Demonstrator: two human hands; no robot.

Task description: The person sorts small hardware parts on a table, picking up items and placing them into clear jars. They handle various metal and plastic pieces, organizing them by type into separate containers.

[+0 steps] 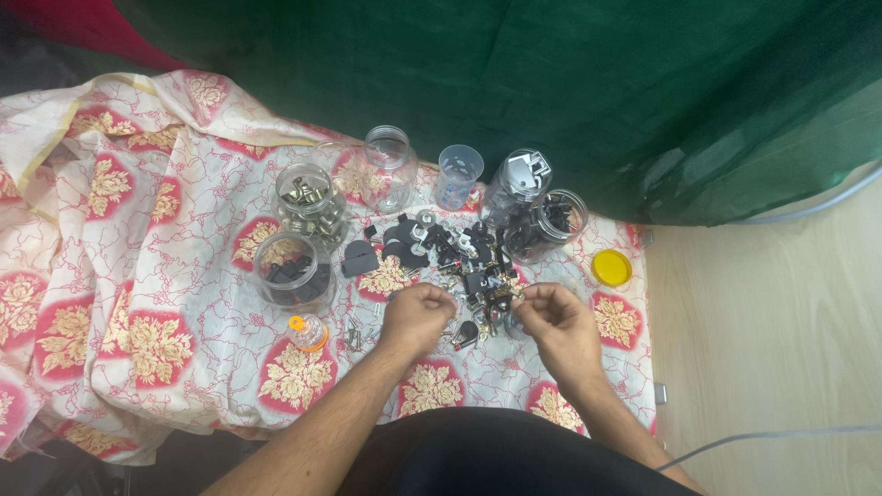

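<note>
Both hands closed over the pile of small hardware (pixel 464 271) mid-cloth: left hand (pixel 415 317) fisted, right hand (pixel 551 317) pinching; contents too small to tell. Risk: pieces slip, lost in floral cloth (pixel 138 276) folds.

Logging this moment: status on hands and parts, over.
Left hand, right hand curled, grip unclear. Both at pile of small black and metal parts. Clear plastic jars alongside.

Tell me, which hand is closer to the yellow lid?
The right hand. It sits just down and left of the yellow lid, with a bit of cloth between them. The left hand is farther away, on the other side of the pile of small parts.
</note>
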